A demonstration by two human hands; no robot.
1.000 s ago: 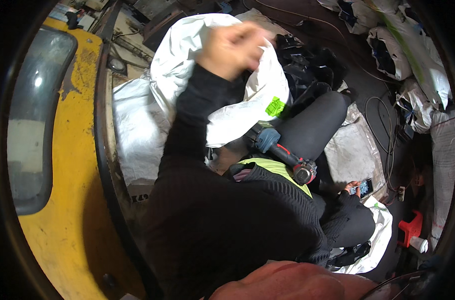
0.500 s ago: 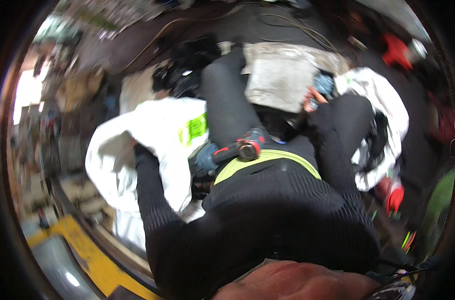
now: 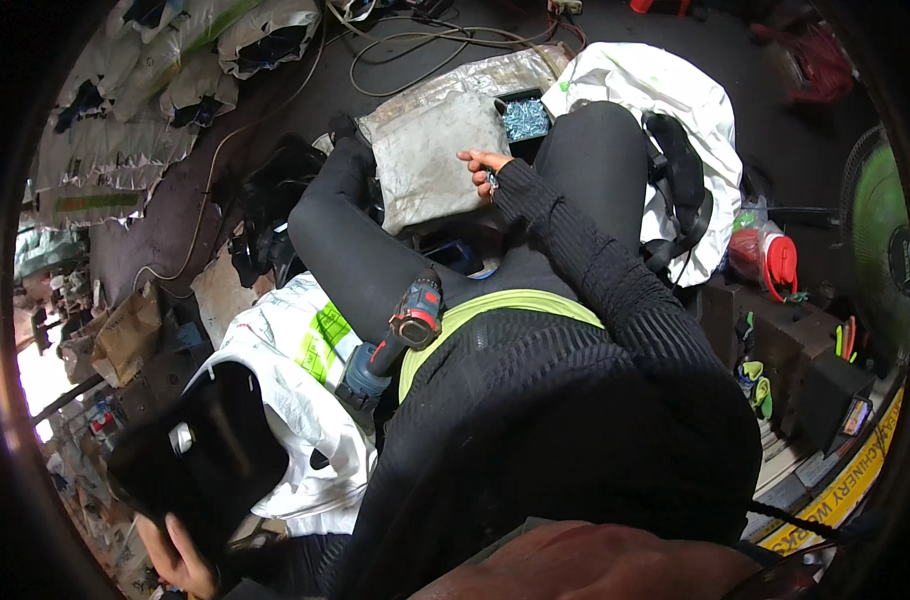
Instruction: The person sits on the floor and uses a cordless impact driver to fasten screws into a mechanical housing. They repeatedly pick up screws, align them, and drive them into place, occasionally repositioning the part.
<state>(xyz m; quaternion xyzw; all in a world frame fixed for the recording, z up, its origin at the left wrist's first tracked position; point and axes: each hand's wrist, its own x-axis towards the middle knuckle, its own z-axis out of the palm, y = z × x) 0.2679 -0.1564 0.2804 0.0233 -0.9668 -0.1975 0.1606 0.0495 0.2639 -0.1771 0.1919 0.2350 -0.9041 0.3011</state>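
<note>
Dark workshop floor lay cluttered with sacks, cables and a grey plastic bag [image 3: 430, 150]. Just beside that bag, the right hand [image 3: 483, 166] pinched small screws in a closed grip, near the black tray of screws [image 3: 524, 118]. Well below the bag, the left hand [image 3: 180, 560] clasped a black mask-like object [image 3: 210, 455]; a cordless drill [image 3: 395, 340] rested on the lap.

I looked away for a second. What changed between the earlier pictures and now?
The left hand dropped from the raised white woven sack and now grips a flat black piece low at the left. The right hand reached to the tray of silver screws. The red-and-black cordless drill stayed on the lap.
</note>
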